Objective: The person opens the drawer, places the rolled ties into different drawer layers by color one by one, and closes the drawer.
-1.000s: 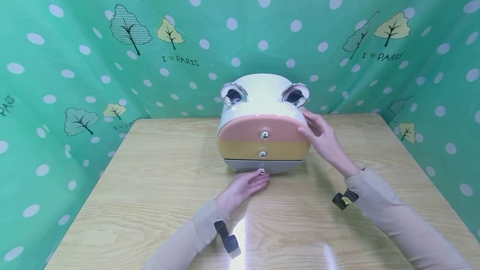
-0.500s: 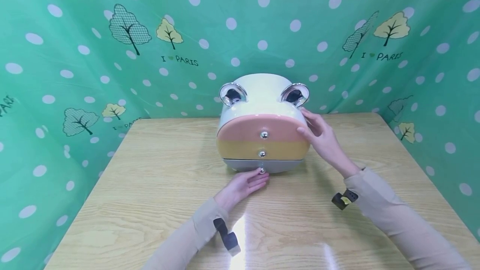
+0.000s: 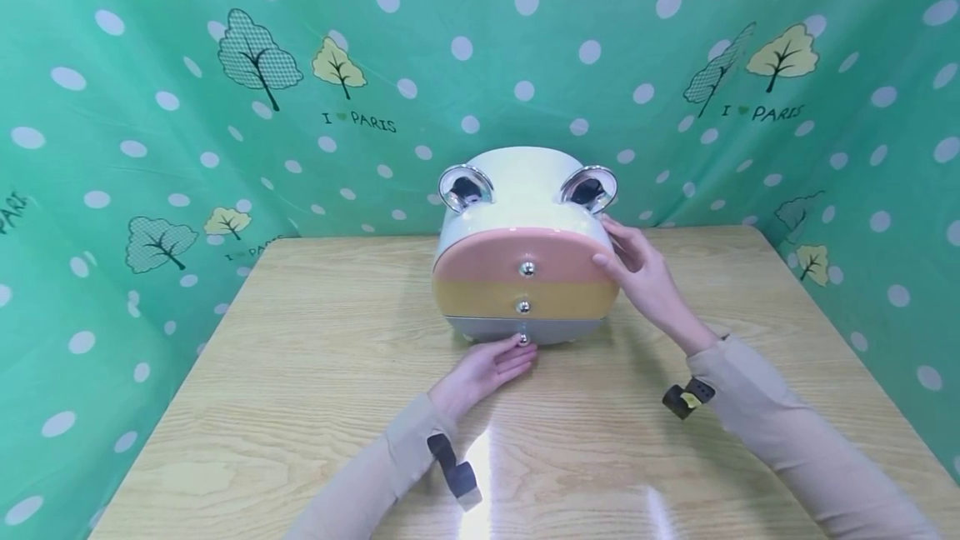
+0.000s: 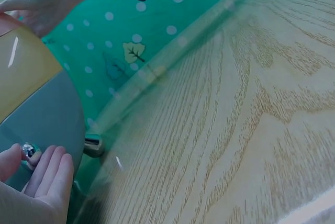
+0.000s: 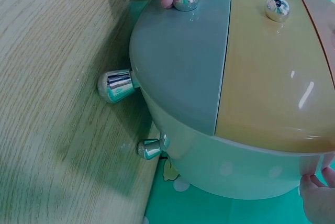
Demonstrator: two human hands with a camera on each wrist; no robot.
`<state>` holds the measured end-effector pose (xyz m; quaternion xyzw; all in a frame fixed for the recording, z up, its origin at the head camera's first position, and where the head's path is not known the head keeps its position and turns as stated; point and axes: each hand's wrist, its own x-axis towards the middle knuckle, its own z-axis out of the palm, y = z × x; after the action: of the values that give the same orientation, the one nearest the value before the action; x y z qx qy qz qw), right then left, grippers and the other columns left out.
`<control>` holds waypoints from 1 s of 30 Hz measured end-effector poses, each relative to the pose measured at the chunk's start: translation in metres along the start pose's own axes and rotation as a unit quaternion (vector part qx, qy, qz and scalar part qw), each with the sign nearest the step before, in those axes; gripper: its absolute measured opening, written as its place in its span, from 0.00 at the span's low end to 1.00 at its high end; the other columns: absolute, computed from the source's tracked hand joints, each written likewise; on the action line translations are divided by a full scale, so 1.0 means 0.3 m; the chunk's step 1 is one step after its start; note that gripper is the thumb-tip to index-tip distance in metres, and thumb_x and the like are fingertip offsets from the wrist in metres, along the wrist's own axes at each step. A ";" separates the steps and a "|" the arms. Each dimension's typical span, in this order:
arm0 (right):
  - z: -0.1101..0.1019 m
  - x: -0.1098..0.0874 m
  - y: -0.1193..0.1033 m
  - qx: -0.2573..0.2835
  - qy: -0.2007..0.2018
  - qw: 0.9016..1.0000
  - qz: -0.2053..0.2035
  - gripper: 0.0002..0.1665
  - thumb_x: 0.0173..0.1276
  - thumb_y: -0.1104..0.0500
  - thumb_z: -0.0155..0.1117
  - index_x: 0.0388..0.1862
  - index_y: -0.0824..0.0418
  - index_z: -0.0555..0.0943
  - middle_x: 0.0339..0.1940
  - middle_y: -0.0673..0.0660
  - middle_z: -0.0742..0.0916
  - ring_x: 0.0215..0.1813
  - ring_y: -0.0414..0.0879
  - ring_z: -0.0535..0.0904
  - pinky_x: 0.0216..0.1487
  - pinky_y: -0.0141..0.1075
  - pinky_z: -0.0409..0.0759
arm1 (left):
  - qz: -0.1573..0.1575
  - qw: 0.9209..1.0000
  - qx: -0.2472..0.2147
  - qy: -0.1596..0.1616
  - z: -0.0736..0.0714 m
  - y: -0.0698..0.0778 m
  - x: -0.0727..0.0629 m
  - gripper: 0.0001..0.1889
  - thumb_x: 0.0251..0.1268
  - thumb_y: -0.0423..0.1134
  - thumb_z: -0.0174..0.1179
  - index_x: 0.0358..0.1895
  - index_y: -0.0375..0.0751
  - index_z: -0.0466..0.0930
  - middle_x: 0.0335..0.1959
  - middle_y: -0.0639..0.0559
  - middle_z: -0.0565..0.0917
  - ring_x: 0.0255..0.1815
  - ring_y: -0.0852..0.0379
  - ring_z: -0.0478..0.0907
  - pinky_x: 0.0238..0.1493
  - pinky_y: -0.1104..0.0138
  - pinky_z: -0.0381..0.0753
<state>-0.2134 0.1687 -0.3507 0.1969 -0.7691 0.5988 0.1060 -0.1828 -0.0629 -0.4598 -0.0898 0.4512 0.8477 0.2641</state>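
A frog-shaped drawer cabinet [image 3: 527, 172] stands on the table, with a white body and a front striped pink, yellow and grey. Each stripe is a drawer with a round silver knob. My left hand [image 3: 480, 369] is low at the front, thumb and index finger pinching the knob [image 4: 29, 149] of the bottom grey drawer [image 5: 180, 62]. Its other fingers extend below the knob. At the cabinet's right side, my right hand [image 3: 642, 273] rests against the shell below the silver-rimmed eye [image 3: 591, 188], its thumb at the pink drawer's edge [image 3: 558, 248].
The wooden table [image 3: 315, 340] reaches back to a green dotted curtain [image 3: 420, 40] that hangs behind and at both sides. Short silver feet [image 5: 118, 85] carry the cabinet. A black wrist strap [image 3: 453, 469] sits on the left sleeve, another strap [image 3: 688, 397] on the right.
The grey drawer has moved slightly back into the cabinet, and the dark line above it has thinned. My left hand has shifted a little with it; my right hand keeps its place.
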 end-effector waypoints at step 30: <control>-0.037 0.010 -0.047 -0.071 -0.030 0.996 0.035 0.34 0.61 0.57 0.60 0.64 0.61 0.61 0.66 0.58 0.64 0.65 0.53 0.60 0.64 0.44 0.60 | 0.070 0.965 0.254 0.002 -0.064 0.080 -0.165 0.19 0.65 0.34 0.46 0.52 0.19 0.66 0.44 0.30 0.77 0.45 0.40 0.77 0.49 0.55 0.75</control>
<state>-0.2108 0.1759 -0.3343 0.1803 -0.8190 0.5394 0.0757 -0.1554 -0.1075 -0.4343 0.0102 0.6571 0.7217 0.2174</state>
